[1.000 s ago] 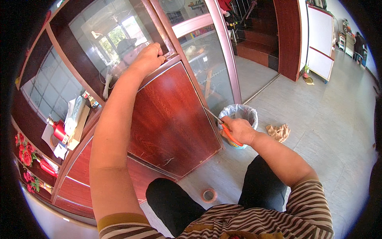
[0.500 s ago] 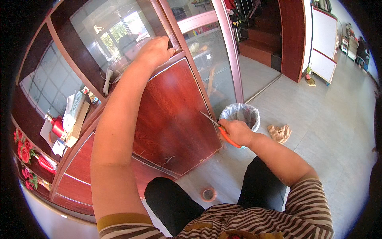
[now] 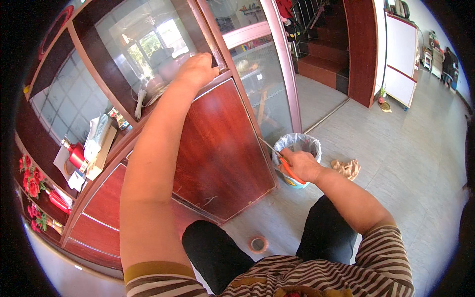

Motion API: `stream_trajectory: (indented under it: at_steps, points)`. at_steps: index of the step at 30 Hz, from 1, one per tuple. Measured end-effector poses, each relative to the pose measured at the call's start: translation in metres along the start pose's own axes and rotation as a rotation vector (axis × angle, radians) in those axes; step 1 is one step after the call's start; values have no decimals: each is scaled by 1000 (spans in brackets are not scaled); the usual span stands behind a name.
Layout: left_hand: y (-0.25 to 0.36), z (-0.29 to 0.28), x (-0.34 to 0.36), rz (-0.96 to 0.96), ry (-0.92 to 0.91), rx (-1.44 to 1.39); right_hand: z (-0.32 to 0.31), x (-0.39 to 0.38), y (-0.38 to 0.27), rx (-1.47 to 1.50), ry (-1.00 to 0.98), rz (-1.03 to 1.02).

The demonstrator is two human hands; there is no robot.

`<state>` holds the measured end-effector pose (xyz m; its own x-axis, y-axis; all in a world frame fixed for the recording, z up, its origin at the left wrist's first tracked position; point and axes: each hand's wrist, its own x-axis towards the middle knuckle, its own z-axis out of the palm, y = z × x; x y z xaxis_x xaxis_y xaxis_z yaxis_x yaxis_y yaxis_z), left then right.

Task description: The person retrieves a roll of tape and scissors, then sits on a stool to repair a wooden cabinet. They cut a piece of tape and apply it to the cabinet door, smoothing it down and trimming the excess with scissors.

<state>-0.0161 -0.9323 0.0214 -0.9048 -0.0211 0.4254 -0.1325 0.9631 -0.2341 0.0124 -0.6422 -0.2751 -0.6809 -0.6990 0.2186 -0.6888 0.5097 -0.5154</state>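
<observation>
My left hand (image 3: 199, 70) is raised to the upright post of the dark red wooden cabinet (image 3: 217, 153), just above the ledge over its door. Its fingers are curled, and a small dark patch shows at the fingertips; what they hold, if anything, I cannot make out. My right hand (image 3: 303, 166) grips a pair of scissors (image 3: 292, 172) by the orange handles. The thin blades point up and left, toward the cabinet's right edge, in front of the lined waste bin (image 3: 312, 143).
Crumpled brown paper (image 3: 346, 169) lies on the floor right of the bin. A tape roll (image 3: 258, 244) sits between my knees. Red bottles (image 3: 76, 156), boxes and red flowers (image 3: 32, 183) fill the left shelves. A glass sliding door (image 3: 264, 84) stands beside the cabinet.
My right hand and the scissors have shifted slightly right, and the blades now overlap the bin's left side. My left hand stays at the post, a little lower in the picture.
</observation>
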Motion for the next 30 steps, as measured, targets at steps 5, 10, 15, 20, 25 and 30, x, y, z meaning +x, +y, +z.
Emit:
stream_trajectory:
  at_steps: [5, 10, 15, 20, 25, 30]
  points:
    - [14, -4, -2, -111, 26, -39, 11, 8, 2, -8, -9, -1]
    - [15, -3, -4, -147, 43, -39, 23, 19, -9, -42, -78, 19]
    - [20, -3, -4, -172, 54, -70, 38, 29, -4, -82, -83, 5]
    - [-7, 6, 0, -90, 16, -126, 50, 35, 0, -113, -54, -7]
    - [-28, 15, -2, 37, 29, -214, 44, 35, 0, -90, -74, 33]
    - [-49, 23, -14, 32, 23, -455, 44, 35, 1, -75, -83, 6]
